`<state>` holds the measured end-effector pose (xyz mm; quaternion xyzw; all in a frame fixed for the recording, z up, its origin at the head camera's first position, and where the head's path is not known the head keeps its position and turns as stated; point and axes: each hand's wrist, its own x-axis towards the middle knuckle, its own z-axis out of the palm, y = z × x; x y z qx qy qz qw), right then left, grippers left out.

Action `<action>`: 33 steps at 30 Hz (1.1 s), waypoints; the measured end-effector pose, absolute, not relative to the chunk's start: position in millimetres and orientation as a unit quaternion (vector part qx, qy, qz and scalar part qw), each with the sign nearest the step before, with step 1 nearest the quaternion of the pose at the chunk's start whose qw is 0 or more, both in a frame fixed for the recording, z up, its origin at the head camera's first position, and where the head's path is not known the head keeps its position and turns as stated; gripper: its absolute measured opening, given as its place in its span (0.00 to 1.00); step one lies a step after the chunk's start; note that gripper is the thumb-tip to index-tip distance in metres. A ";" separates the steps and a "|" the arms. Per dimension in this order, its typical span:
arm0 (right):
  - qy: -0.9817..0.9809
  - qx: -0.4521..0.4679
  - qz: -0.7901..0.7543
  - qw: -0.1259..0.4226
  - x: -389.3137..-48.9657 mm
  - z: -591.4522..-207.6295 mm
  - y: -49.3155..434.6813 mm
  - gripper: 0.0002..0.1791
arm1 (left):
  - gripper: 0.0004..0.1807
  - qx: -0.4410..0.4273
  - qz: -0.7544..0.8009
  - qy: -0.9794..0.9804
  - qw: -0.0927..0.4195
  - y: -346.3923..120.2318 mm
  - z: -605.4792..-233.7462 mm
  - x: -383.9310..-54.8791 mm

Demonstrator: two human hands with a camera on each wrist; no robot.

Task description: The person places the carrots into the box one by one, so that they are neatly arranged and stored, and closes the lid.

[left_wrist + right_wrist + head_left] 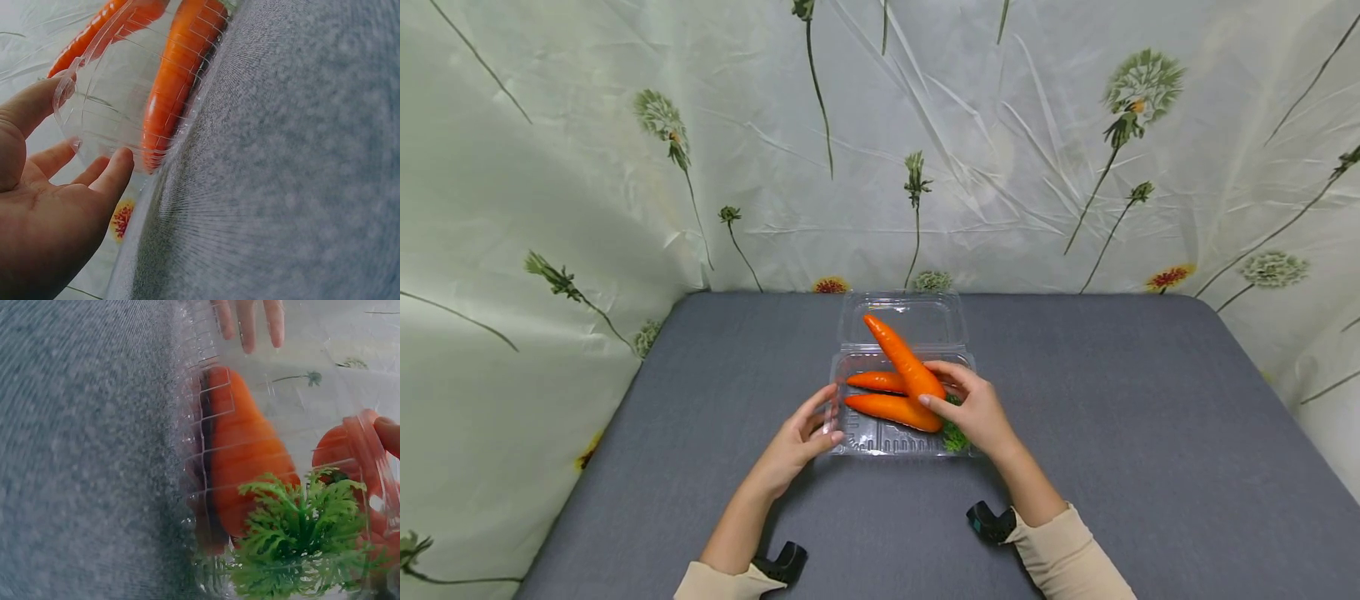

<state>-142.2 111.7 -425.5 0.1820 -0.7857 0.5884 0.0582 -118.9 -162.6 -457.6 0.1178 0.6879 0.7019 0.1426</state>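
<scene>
Mid-frame: you had the top carrot (901, 355) pinched in your right hand (973, 410), slanting over the clear container (868, 439). Left hand (792, 443), fingers apart, steadied its left side. Levelling the carrot seemed wise.

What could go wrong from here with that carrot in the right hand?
The right hand grips the held carrot near its thick end, leaving the narrow tip free, so it might swing or slip. It slants over the front carrot and rear carrot, and released that way it could roll off them or sit too high. The green leaves bunch at the right end of the container and may catch if the lid is shut.
</scene>
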 end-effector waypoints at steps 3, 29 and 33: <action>-0.797 0.192 0.569 0.061 -144.8 -432.2 113.0 0.24 | 0.38 0.119 0.703 0.686 0.143 -162.7 -457.5 -118.7; -0.861 0.197 0.468 0.025 -149.6 -431.2 108.4 0.24 | 0.39 0.126 0.713 0.675 0.138 -161.8 -458.8 -119.2; -0.863 0.193 0.467 0.009 -148.7 -429.9 107.6 0.25 | 0.39 0.125 0.713 0.675 0.142 -162.5 -458.1 -118.0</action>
